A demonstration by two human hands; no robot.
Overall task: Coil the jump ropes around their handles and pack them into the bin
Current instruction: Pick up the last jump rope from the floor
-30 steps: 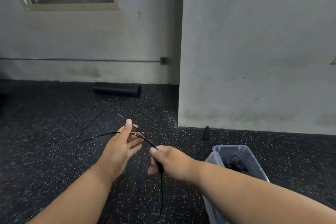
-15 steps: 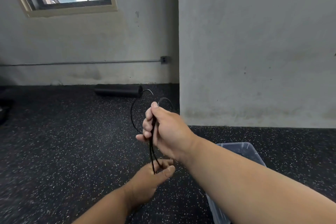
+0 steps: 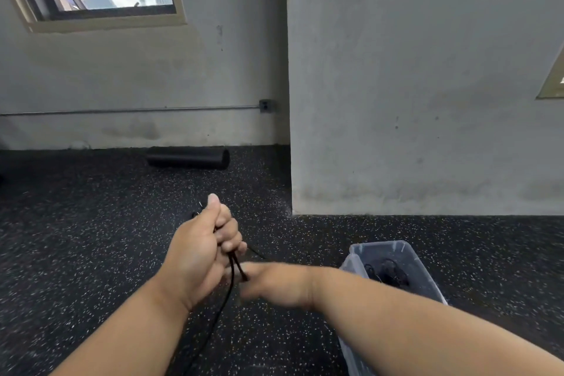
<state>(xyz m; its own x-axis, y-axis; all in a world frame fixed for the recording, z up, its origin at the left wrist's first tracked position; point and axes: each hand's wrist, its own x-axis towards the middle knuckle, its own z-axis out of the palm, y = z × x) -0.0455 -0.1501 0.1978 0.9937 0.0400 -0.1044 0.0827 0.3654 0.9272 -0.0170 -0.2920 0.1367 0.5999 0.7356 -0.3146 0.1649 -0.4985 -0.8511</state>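
Observation:
A thin black jump rope [image 3: 226,299] runs through my left hand [image 3: 201,250], which grips it in a raised fist above the floor. Two strands drop from the fist. One hangs down toward the bottom edge between my forearms. The other ends at the fingertips of my right hand [image 3: 274,284], which is blurred and seems to pinch it just below and right of the left fist. The handles are hidden inside the fist. A clear plastic bin [image 3: 380,246] stands on the floor to the right, partly behind my right forearm, with coiled black ropes [image 3: 387,275] inside.
Black speckled rubber floor [image 3: 91,253] stretches all around. A black foam roller [image 3: 187,156] lies against the far wall. A grey wall corner [image 3: 291,204] juts out behind the bin. A window sits at the upper left.
My right hand dropped from above to below the rope bundle. My left hand rose from beneath and now grips the rope up high. The loop that stood above the hands is gone.

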